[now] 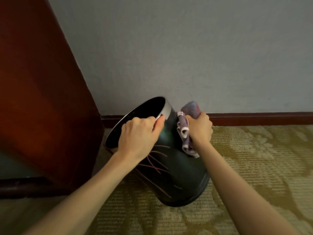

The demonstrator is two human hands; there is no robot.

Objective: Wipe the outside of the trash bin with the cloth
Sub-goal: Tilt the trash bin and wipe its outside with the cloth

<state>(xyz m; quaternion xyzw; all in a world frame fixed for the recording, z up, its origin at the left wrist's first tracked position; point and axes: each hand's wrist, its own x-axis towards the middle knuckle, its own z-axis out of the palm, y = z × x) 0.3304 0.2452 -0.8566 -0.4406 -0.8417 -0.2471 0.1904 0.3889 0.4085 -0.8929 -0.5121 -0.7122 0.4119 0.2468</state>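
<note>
A dark round trash bin with a silver rim and thin reddish lines on its side is tilted, its mouth turned to the upper left. My left hand grips the silver rim, thumb on the outside. My right hand is closed around a bunched purple and white cloth and presses it against the bin's upper right side. The bin's base rests on the carpet.
A reddish-brown wooden panel stands close on the left of the bin. A pale wall with a dark baseboard runs right behind it. Patterned olive carpet covers the floor to the right and front.
</note>
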